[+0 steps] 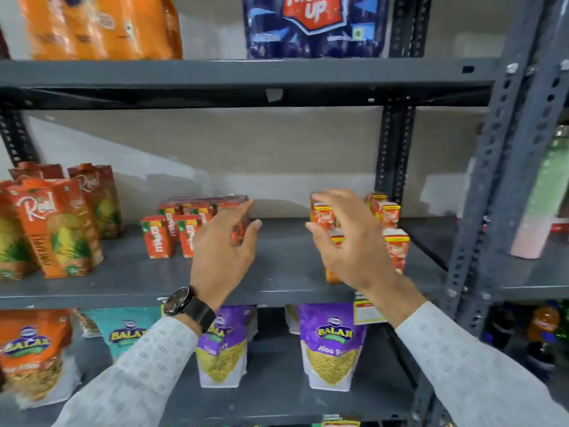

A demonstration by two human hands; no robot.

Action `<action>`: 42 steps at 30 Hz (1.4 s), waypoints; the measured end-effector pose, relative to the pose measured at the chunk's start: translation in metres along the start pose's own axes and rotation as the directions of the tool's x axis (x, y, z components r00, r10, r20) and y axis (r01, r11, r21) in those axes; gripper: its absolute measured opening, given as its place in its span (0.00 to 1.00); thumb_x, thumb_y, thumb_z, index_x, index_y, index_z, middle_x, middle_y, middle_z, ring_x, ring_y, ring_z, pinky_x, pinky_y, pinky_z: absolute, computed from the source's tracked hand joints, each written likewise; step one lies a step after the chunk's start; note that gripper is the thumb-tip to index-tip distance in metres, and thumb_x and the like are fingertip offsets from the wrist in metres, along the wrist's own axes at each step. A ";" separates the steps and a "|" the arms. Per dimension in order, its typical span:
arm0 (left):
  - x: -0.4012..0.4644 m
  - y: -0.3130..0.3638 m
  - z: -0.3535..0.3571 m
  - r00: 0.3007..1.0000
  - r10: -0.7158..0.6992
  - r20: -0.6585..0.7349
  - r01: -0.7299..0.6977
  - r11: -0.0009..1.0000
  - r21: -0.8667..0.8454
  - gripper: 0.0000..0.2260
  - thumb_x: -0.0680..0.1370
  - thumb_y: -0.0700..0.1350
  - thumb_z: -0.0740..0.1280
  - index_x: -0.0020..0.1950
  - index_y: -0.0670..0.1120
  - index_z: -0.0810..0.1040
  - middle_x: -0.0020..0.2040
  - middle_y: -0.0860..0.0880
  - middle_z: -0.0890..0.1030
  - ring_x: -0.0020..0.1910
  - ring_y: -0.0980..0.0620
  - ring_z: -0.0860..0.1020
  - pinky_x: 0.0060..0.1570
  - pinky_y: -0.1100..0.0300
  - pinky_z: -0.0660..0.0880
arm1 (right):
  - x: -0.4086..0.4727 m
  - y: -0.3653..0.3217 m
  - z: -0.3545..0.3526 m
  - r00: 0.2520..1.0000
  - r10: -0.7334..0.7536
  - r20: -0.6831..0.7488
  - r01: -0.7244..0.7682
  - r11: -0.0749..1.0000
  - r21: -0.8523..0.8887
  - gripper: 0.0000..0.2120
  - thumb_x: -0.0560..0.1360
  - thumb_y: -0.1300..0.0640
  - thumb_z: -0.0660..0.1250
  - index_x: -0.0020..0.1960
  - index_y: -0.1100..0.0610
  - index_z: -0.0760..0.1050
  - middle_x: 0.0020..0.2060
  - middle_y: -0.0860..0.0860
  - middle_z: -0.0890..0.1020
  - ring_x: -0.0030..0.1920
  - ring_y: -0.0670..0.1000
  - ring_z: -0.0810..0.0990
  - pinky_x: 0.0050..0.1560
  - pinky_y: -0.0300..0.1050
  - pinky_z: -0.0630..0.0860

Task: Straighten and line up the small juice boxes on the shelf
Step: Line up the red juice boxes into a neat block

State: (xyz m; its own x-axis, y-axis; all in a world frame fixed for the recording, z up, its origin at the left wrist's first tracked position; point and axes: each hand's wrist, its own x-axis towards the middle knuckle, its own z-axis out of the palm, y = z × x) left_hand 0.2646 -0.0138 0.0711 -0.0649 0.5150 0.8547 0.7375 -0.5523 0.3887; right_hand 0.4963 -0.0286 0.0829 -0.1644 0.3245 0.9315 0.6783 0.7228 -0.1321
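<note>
Matt grey metal shelf (pixel 286 266)

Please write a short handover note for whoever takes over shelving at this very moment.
Left hand: open, fingers spread against the right end of the red small juice boxes at mid-shelf; not gripping.
Right hand: curled over the orange Real juice boxes at the right; whether it is gripping one is not clear.
Both groups stand upright on the grey middle shelf, with a bare gap between them. The tall Real cartons stand at far left.
Done: little that shows; the red boxes stand in rough, uneven rows.
Left: square up each group and bring the fronts into one even line.
</note>
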 end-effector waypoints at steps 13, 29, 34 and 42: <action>0.023 -0.225 -0.088 0.761 -0.600 0.246 0.628 0.777 -0.045 0.42 0.72 0.50 0.76 0.80 0.46 0.58 0.73 0.44 0.73 0.69 0.44 0.73 0.68 0.50 0.70 | 0.021 -0.030 0.211 0.594 0.702 0.392 -0.798 0.576 0.177 0.32 0.76 0.61 0.75 0.77 0.57 0.68 0.69 0.56 0.77 0.67 0.55 0.77 0.62 0.45 0.72; 0.046 -0.269 -0.062 0.724 -0.412 0.553 0.625 0.730 -0.276 0.20 0.73 0.42 0.77 0.65 0.49 0.80 0.54 0.53 0.86 0.52 0.55 0.85 0.57 0.49 0.81 | 0.029 -0.019 0.267 0.575 0.685 0.448 -0.817 0.512 0.266 0.18 0.74 0.61 0.77 0.59 0.49 0.77 0.53 0.50 0.87 0.53 0.51 0.87 0.55 0.61 0.84; 0.044 -0.267 -0.055 0.715 -0.425 0.555 0.654 0.688 -0.315 0.24 0.74 0.41 0.76 0.69 0.46 0.77 0.56 0.50 0.86 0.53 0.53 0.85 0.57 0.50 0.81 | 0.031 -0.024 0.272 0.592 0.646 0.481 -0.805 0.505 0.313 0.17 0.75 0.63 0.76 0.55 0.45 0.77 0.53 0.51 0.86 0.53 0.52 0.87 0.55 0.60 0.84; 0.044 -0.264 -0.053 0.713 -0.433 0.552 0.655 0.691 -0.305 0.21 0.74 0.42 0.75 0.67 0.47 0.79 0.55 0.51 0.86 0.50 0.56 0.85 0.46 0.64 0.81 | 0.030 -0.028 0.273 0.607 0.638 0.474 -0.793 0.528 0.305 0.16 0.75 0.60 0.76 0.55 0.44 0.76 0.54 0.51 0.86 0.54 0.52 0.87 0.55 0.59 0.84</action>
State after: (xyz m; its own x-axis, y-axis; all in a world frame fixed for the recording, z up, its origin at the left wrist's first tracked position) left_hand 0.0316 0.1195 0.0240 0.0055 0.9679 0.2513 0.2621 -0.2439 0.9337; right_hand 0.2772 0.1275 0.0225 -0.0060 0.9472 0.3205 0.2700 0.3101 -0.9115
